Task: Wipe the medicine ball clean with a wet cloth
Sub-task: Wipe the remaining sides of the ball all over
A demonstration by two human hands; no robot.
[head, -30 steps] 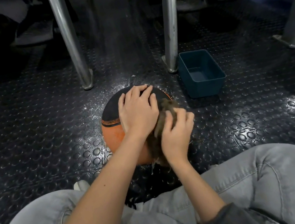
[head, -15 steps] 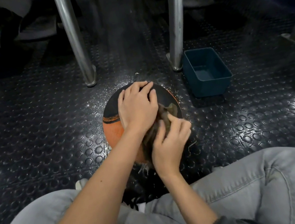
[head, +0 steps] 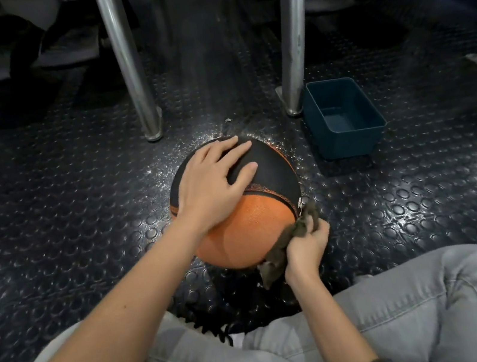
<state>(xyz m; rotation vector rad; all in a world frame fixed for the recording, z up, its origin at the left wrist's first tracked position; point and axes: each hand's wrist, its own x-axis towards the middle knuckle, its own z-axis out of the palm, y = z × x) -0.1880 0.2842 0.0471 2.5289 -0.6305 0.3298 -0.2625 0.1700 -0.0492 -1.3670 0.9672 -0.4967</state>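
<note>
Ball is mid-wipe: left grip, spread flat on top, steadies it, right grip pinches cloth against its lower side; next probably calls for rolling it.

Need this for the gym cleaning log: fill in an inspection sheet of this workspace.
Surface: dark studded floor; specks glint beyond the ball.
Job's things: orange-and-black ball on the floor; cloth against its lower right side.
Clutter: teal tub right of the ball, apart from it; contents unclear.
Grips: left hand flat on the ball's black top; right hand holds the cloth.
Cables: nothing seen.
Surroundings: metal poles behind the ball; dark shapes beyond, unclear; the person's legs in grey trousers in front.
</note>
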